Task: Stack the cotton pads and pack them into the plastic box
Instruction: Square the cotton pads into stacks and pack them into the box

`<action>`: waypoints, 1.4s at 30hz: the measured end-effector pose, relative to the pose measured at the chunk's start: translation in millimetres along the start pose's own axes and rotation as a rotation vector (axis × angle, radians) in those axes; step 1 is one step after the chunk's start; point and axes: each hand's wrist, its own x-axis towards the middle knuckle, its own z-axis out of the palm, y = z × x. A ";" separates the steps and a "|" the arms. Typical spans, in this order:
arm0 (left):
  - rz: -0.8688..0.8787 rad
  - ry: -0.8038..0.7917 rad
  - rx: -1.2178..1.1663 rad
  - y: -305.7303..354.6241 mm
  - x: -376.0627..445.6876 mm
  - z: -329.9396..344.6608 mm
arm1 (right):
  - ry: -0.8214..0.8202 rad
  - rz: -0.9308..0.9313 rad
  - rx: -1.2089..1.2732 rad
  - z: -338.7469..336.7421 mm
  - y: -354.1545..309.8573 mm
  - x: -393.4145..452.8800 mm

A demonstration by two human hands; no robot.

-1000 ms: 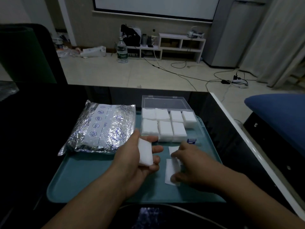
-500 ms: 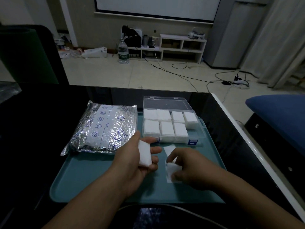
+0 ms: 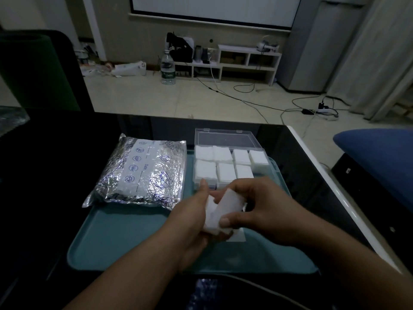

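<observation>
While above the tray, hands grip cotton pads.

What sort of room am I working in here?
Probably a living room or home media room: a projector screen on the wall, a low white shelf unit, curtains, cables across the tiled floor.

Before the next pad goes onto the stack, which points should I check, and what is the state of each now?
1. Left hand grips the stack of pads: ok.
2. Right hand pinches one pad over the stack: ok.
3. Pad edges aligned with stack: not ok, it is tilted.
4. Plastic box lid open: ok.
5. Free compartment at front right: cannot tell, hand covers it.
6. Loose pad on tray: one remains.
</observation>
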 end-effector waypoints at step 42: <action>0.082 0.021 -0.091 14.7 3.7 -17.2 | 0.042 -0.153 -0.642 23.7 47.2 4.2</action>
